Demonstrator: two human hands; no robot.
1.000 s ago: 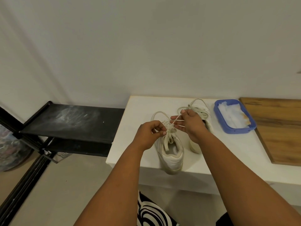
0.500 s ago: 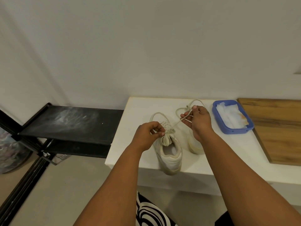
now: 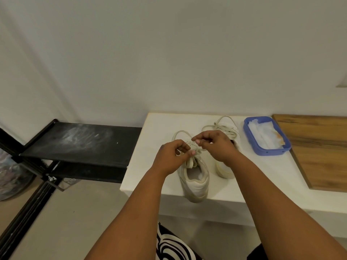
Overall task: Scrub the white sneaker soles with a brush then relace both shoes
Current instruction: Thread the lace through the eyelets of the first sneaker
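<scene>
Two white sneakers stand side by side on a white table (image 3: 161, 121), heels toward me. The left sneaker (image 3: 195, 179) has its heel over the table's front edge. My left hand (image 3: 170, 156) and my right hand (image 3: 216, 145) meet above its tongue, each pinching a strand of its lace (image 3: 196, 152). A lace loop (image 3: 181, 133) lies over its toe. Behind my right hand the right sneaker (image 3: 225, 167) is partly hidden, with its tied laces (image 3: 223, 126) showing at the far end. No brush is in view.
A blue plastic tray (image 3: 266, 152) with white wipes sits to the right of the shoes. A wooden board (image 3: 319, 151) covers the table's right end. A black metal shelf (image 3: 78, 141) stands on the left, a little lower than the table, and the wall is close behind.
My right hand had pulled the lace out taut to the right; it has come back left and now meets the left hand over the left sneaker's tongue.
</scene>
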